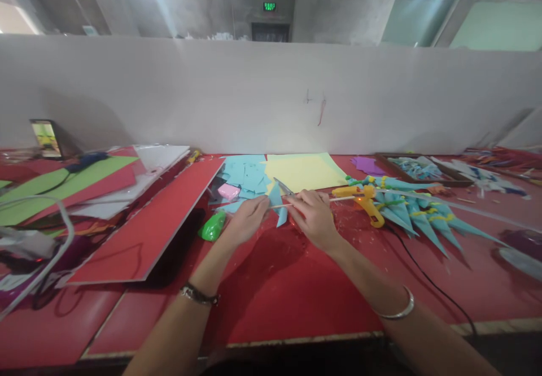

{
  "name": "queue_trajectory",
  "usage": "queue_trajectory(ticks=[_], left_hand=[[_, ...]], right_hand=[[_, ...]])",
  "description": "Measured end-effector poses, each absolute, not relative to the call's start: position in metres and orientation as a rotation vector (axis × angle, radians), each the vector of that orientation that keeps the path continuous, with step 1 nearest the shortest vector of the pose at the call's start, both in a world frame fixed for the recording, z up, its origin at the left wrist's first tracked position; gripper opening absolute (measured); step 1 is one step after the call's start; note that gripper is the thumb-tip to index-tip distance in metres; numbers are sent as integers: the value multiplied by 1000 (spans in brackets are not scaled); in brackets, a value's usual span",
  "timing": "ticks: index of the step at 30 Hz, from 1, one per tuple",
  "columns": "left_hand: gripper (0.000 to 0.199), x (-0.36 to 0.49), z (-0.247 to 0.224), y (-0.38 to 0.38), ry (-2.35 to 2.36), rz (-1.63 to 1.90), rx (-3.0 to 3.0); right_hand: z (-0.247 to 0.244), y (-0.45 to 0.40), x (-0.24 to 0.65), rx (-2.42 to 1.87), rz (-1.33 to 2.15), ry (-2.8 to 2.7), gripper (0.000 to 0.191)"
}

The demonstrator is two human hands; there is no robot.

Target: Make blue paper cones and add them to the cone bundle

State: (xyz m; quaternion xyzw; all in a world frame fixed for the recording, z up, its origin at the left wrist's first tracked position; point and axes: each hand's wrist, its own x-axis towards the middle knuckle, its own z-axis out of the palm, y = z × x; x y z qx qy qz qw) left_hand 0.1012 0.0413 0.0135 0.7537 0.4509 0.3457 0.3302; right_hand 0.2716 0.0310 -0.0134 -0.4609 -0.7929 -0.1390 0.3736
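Observation:
Mid-table, my left hand (249,218) is closed, its fingertips pinching a thin pale stick (277,206). My right hand (313,218) is closed over the same stick, which emerges past its far side. Between the hands is a light-blue paper piece (276,195) with a pointed lower end, against the stick. A grey metal blade-like piece (283,186) shows by my right fingertips; whether those fingers hold it is hidden. To the right lies a yellow glue gun (370,204), beside several blue paper cones (417,212) with yellow and green trim.
Blue paper pieces (243,175) and yellow sheets (302,170) lie behind my hands. A green object (212,226) and a tilted red board (148,229) are left. A tray (461,181) stands back right; a black cord (427,277) runs to the front edge.

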Motion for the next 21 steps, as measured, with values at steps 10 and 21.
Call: queue_trajectory(ticks=[10,21], left_hand=[[26,105,3,41,1005,808,2161],[24,105,3,40,1054,802,2179]], right_hand=[[-17,32,265,-1315,10,-2009,24],[-11,34,269,-1216,405,-1981,28]])
